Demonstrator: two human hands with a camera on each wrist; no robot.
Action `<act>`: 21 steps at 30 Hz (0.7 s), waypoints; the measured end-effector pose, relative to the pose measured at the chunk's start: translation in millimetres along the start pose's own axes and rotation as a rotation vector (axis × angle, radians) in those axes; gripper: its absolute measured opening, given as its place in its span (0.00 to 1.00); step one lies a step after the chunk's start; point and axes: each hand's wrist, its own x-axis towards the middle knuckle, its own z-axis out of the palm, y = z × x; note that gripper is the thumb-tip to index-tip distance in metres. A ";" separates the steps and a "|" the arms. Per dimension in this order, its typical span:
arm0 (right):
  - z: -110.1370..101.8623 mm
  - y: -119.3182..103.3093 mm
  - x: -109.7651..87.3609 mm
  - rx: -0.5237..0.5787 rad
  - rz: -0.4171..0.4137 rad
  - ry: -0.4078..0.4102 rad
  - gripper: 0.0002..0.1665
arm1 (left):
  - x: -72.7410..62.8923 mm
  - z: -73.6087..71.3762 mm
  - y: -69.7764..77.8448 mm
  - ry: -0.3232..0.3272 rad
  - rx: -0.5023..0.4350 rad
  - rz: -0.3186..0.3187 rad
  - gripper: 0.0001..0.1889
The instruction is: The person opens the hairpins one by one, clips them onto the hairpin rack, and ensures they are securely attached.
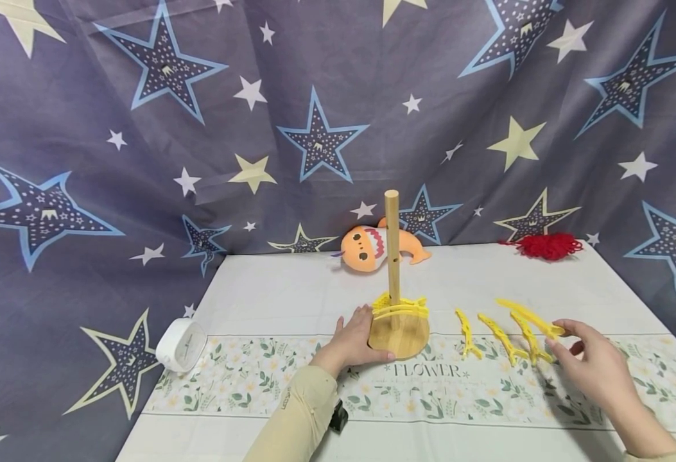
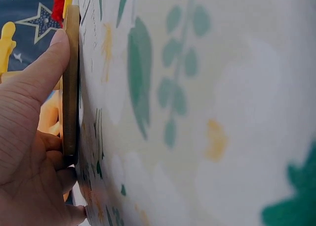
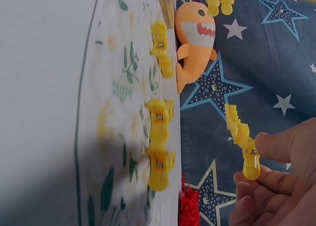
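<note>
My left hand [image 1: 352, 340] grips the round base of a wooden peg stand [image 1: 407, 340], thumb along its front rim and fingers at its left side. In the left wrist view the thumb [image 2: 37, 70] lies against the base's edge [image 2: 71, 87]. Yellow spring clips [image 1: 401, 308] hang low across the upright post [image 1: 393, 250]. To the right, my right hand [image 1: 594, 362] pinches another long yellow spring clip [image 1: 528, 314] by its handle end, raised above the table. In the right wrist view, thumb and fingers hold this clip [image 3: 242, 134], its jagged end pointing away.
Three more yellow clips [image 1: 467, 333] lie in a row between the stand and my right hand. Behind the post lies an orange plush shark [image 1: 363, 247]. Red yarn [image 1: 548, 246] sits at the back right, and a white rounded device [image 1: 182, 345] stands at the left edge.
</note>
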 end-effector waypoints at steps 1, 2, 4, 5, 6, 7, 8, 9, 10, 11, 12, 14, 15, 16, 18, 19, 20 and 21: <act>0.7 -1.9 0.6 0.006 -0.008 0.001 0.27 | 0.1 0.3 0.1 0.003 -0.003 0.002 0.61; 1.5 -4.0 1.1 0.008 -0.015 0.004 0.26 | 0.1 0.1 0.1 0.003 -0.003 0.002 0.61; 2.9 -8.1 1.9 0.019 -0.025 0.005 0.25 | 0.3 0.2 0.3 0.007 -0.006 0.006 0.61; 3.7 -10.0 2.3 0.025 -0.029 0.005 0.25 | 0.4 0.2 0.2 0.009 -0.007 0.006 0.61; 4.1 -12.1 2.8 0.033 -0.037 0.006 0.25 | 0.7 0.3 0.2 0.009 -0.008 0.005 0.62; 4.7 -14.2 3.2 0.037 -0.043 0.008 0.25 | 0.8 0.3 0.2 0.010 -0.007 0.004 0.62; 5.5 -16.3 3.2 0.038 -0.047 0.009 0.24 | 0.9 0.4 0.0 0.009 -0.007 0.003 0.62; 5.9 -17.9 3.5 0.046 -0.054 0.009 0.24 | 1.1 0.8 -0.1 0.010 -0.008 0.002 0.62; 6.4 -19.9 3.7 0.052 -0.063 0.012 0.24 | 1.3 0.9 -0.2 0.009 -0.007 0.001 0.62; 6.8 -21.8 3.9 0.059 -0.073 0.015 0.24 | 1.5 1.1 -0.3 0.008 -0.008 -0.001 0.62; 7.0 -23.6 4.1 0.067 -0.085 0.016 0.24 | 1.7 1.2 -0.4 0.009 -0.008 0.000 0.62; 8.2 -26.4 4.3 0.082 -0.119 0.026 0.23 | 1.9 1.4 -0.6 0.006 -0.008 0.000 0.62; 8.6 -27.6 4.6 0.091 -0.137 0.034 0.23 | 1.7 1.2 -0.6 0.005 -0.008 0.000 0.62; 9.2 -29.3 4.9 0.095 -0.150 0.041 0.23 | 1.8 1.2 -0.6 0.003 -0.008 -0.001 0.62; 10.2 -31.9 5.8 0.101 -0.179 0.054 0.22 | 1.8 1.4 -0.6 0.002 -0.008 0.000 0.62; 11.0 -33.4 6.3 0.101 -0.194 0.064 0.22 | 1.7 1.4 -0.5 0.002 -0.010 0.000 0.62; 11.7 -35.0 6.6 0.102 -0.205 0.073 0.22 | 1.6 1.2 -0.4 0.002 -0.009 0.000 0.62; 12.4 -36.7 6.9 0.101 -0.213 0.078 0.22 | 1.5 1.0 -0.4 0.003 -0.008 0.000 0.62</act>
